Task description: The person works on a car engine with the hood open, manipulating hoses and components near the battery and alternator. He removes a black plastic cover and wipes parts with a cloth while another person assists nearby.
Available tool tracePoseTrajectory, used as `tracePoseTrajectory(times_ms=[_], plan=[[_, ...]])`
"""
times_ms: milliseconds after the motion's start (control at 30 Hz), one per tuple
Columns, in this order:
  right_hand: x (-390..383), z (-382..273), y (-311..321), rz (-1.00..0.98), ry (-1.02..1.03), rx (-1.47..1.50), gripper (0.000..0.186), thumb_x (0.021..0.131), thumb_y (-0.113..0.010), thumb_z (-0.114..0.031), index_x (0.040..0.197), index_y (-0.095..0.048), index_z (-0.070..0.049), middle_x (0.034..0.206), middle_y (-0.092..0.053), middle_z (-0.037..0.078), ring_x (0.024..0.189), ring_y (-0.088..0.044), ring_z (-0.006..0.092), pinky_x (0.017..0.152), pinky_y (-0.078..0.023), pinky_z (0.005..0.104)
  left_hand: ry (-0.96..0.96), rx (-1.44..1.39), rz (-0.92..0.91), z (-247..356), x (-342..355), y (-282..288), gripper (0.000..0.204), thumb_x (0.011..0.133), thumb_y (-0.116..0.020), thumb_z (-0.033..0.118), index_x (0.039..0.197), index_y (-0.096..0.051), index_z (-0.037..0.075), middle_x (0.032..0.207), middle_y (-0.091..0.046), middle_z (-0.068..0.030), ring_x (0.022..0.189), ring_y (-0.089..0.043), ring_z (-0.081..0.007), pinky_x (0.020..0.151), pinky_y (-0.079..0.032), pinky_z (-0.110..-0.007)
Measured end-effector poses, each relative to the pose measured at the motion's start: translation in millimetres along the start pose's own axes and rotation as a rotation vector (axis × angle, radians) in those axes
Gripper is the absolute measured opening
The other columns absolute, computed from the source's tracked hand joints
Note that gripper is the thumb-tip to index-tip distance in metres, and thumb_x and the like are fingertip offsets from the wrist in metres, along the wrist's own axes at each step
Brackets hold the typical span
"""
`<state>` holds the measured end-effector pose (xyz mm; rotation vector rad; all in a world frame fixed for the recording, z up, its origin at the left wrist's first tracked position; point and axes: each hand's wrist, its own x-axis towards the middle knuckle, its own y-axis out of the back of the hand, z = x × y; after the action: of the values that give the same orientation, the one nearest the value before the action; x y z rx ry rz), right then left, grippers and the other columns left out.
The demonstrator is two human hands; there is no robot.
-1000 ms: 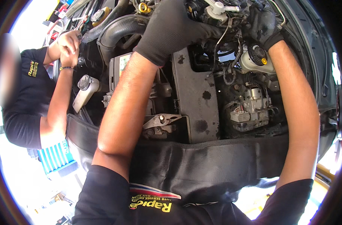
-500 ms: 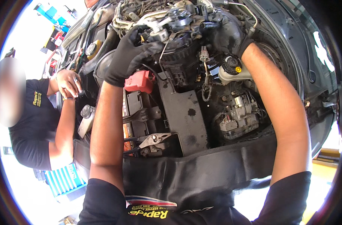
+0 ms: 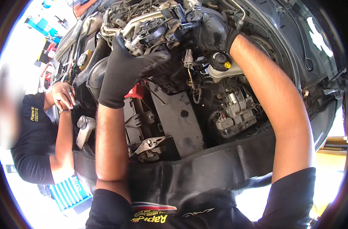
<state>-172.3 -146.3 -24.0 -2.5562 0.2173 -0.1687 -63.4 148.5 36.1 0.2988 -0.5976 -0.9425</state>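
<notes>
Both my hands wear black gloves and reach into the far part of an open engine bay. My left hand (image 3: 122, 70) curves round the near left side of a metal-and-black engine assembly (image 3: 155, 32) with wires and pipes, its thumb stretched out below. At the assembly's right end my right hand (image 3: 212, 32) closes round a short black pipe stub (image 3: 188, 26); some of its fingers are hidden. Below hangs a grey wiring connector (image 3: 188, 57) on its lead. Silver metal pipes (image 3: 143, 21) run just beyond my left hand.
Pliers (image 3: 151, 144) lie near the battery, whose red terminal cover (image 3: 136, 91) shows beside my left wrist. A long black cover (image 3: 178, 122) sits mid-bay. To the right are a fluid reservoir (image 3: 219, 70) and metal hydraulic unit (image 3: 235, 114). A co-worker's hand (image 3: 63, 95) rests at left.
The assembly has tilted and shifted left, showing more of its wires and fittings. My left hand has turned with it, and my right hand has moved left. The whole view has shifted a little.
</notes>
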Motion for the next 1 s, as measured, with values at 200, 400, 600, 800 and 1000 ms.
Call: tracePoseTrajectory(times_ms=[200,400,600,800,1000], plan=[[3.8,-10.6,3.5,-0.220,-0.174,0.171,0.039,0.107,-0.045,-0.034,0.118,-0.073,-0.009,0.110,-0.077,0.012,0.085,-0.074,0.0312,0.081,-0.061,0.0454,-0.083,0.264,0.042,-8.1,7.1,6.6,0.083,0.078,-0.096,0.016,0.144,-0.050,-0.001,0.125,-0.071,-0.0125,0.110,-0.067,-0.0164,0.096,-0.056,-0.034],[-10.5,-20.1,0.4,-0.037,-0.234,-0.090,0.034,0.103,-0.052,-0.033,0.113,-0.073,-0.008,0.100,-0.075,0.009,0.078,-0.070,0.0236,0.073,-0.058,0.0389,-0.009,-0.185,-0.014,-35.7,0.9,22.1,0.060,0.083,-0.092,0.013,0.132,-0.061,-0.002,0.120,-0.074,-0.0087,0.108,-0.066,-0.0154,0.098,-0.054,-0.033],[-33.3,-34.1,-4.7,0.244,-0.459,-0.636,0.030,0.099,-0.059,-0.033,0.108,-0.072,-0.007,0.090,-0.073,0.005,0.071,-0.065,0.0160,0.066,-0.055,0.0325,-0.039,-0.061,0.011,-49.2,2.7,32.6,0.065,0.079,-0.094,0.012,0.134,-0.061,-0.002,0.131,-0.070,-0.0107,0.114,-0.065,-0.0184,0.102,-0.052,-0.035],[-22.9,-40.7,-0.5,0.231,-0.448,-1.271,0.043,0.101,-0.059,-0.048,0.112,-0.075,-0.010,0.090,-0.071,0.007,0.075,-0.063,0.0147,0.066,-0.048,0.0278,-0.031,-0.078,-0.017,-58.5,0.2,37.9,0.059,0.085,-0.089,0.013,0.133,-0.061,-0.003,0.129,-0.069,-0.0108,0.110,-0.067,-0.0190,0.100,-0.054,-0.034],[10.9,-41.2,17.2,-0.034,-0.069,-1.858,0.063,0.108,-0.048,-0.058,0.135,-0.070,-0.005,0.139,-0.068,0.018,0.132,-0.061,0.0303,0.117,-0.041,0.0398,0.066,-0.291,-0.037,-58.9,-3.7,37.7,0.062,0.089,-0.083,0.004,0.142,-0.052,0.000,0.121,-0.072,-0.0077,0.100,-0.069,-0.0131,0.084,-0.058,-0.028]])
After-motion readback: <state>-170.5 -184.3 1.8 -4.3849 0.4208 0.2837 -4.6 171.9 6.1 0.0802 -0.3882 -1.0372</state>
